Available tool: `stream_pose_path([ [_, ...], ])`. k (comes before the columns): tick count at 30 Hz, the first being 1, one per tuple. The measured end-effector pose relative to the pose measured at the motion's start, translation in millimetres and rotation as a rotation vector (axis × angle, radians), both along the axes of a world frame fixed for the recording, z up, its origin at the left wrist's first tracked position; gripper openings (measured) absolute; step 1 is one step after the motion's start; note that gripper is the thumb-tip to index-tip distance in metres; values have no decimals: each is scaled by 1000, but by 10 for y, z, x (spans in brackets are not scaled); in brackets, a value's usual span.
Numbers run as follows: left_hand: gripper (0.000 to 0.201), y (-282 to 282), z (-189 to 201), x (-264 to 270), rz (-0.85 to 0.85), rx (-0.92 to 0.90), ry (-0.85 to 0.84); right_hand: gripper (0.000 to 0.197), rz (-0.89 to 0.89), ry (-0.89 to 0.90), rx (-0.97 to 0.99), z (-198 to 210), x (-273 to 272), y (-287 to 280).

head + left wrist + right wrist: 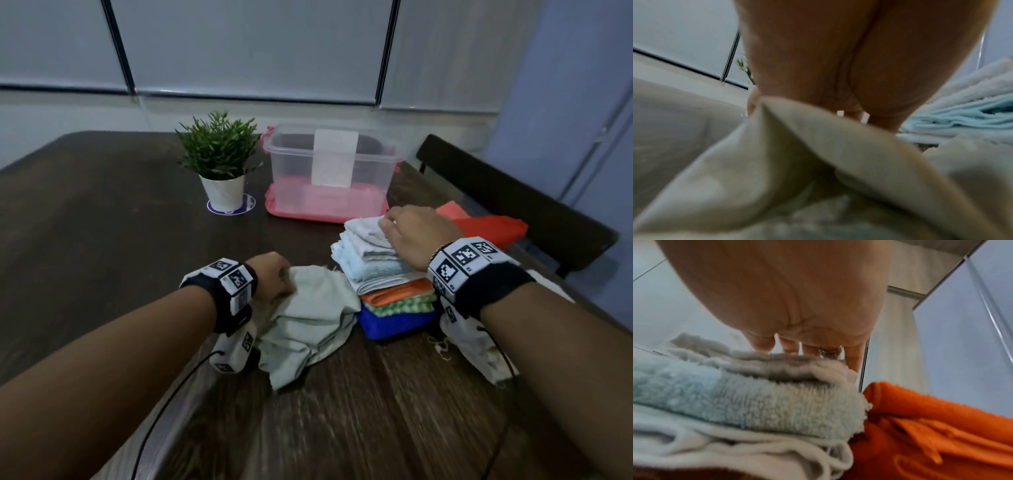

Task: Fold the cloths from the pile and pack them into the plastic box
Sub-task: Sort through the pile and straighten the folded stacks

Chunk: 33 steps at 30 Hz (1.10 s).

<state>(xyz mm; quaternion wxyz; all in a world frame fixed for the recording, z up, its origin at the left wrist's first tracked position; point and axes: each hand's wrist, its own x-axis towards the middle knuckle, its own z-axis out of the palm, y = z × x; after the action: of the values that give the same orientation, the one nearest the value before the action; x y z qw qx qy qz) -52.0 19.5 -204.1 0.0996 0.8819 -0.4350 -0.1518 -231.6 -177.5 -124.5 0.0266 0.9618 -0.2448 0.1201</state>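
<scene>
1. The left hand (pixel 272 274) is bunched at the far left edge of a crumpled pale grey-green cloth (pixel 311 322); its fingers curl into the fabric and lift a fold, as the left wrist view shows (pixel 789 146); the rest of that cloth lies loose on the dark wooden table (pixel 102 222).
2. The right hand (pixel 416 234) lies on top of the folded stack (pixel 380 270); its fingers are bent down over the far edge of the top grey towel (pixel 774 363); whether they pinch it or only press on it I cannot tell.
3. Counted: one loose cloth; one stack in which at least six folded layers show, grey, pale blue, white, orange, green and blue from top to bottom; one red-orange cloth (pixel 486 226) lying behind the right hand; one plastic box (pixel 329 171).
4. The box is clear, open-topped and upright on a pink lid, beyond the stack; its long axis runs left to right; a potted plant (pixel 219 161) stands just left of it.
5. The loose cloth stretches from far left to near right, touching the stack's left side.
</scene>
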Motion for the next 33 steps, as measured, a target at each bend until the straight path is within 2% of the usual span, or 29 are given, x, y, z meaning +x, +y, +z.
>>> stream_pose_path([
  [4,27,171,187,112,4,-212,45,24,82,-232,-98,160,-9,280],
  [7,38,337,413,167,-3,-402,-51,16,181,-250,35,167,78,537],
  [9,31,464,553,227,18,-555,-58,19,238,-215,206,107,160,690],
  [10,26,533,628,255,36,-636,-10,30,265,-194,308,64,203,759],
  [13,24,673,840,220,0,-913,353,95,321,-106,581,5,331,989],
  [14,23,696,925,170,-38,-997,483,110,329,-98,661,-9,379,1063],
  [15,22,714,1016,123,-70,-1059,573,114,332,-101,719,-14,432,1121],
  [16,21,737,1113,84,-96,-1107,639,104,342,-113,751,-6,496,1154],
  [18,14,810,1242,106,-118,-1130,656,46,345,-141,723,58,596,1182],
  [19,17,874,1273,175,-121,-1060,569,22,324,-186,673,117,621,1173],
  [20,34,937,1299,224,-131,-922,415,11,318,-246,625,180,631,1151],
  [21,51,993,1302,266,-134,-708,225,4,314,-296,589,256,638,1110],
  [22,54,1026,1266,294,-124,-461,30,11,316,-345,573,315,660,1061],
  [23,42,1039,1204,333,-95,-260,-122,20,333,-380,581,395,674,1032],
  [24,25,1040,1159,333,-48,-195,-194,27,371,-418,617,470,697,1025],
  [25,20,1051,1100,373,11,-243,-182,30,403,-454,658,533,721,1034],
  [26,23,1065,1047,426,71,-371,-89,32,435,-484,674,590,737,1039],
  [28,20,1094,955,499,224,-702,246,33,440,-509,647,692,761,1053],
  [30,11,1116,938,520,317,-938,456,26,393,-451,568,816,750,1066],
  [33,13,1130,1031,490,311,-1087,416,27,335,-380,462,983,719,1041],
])
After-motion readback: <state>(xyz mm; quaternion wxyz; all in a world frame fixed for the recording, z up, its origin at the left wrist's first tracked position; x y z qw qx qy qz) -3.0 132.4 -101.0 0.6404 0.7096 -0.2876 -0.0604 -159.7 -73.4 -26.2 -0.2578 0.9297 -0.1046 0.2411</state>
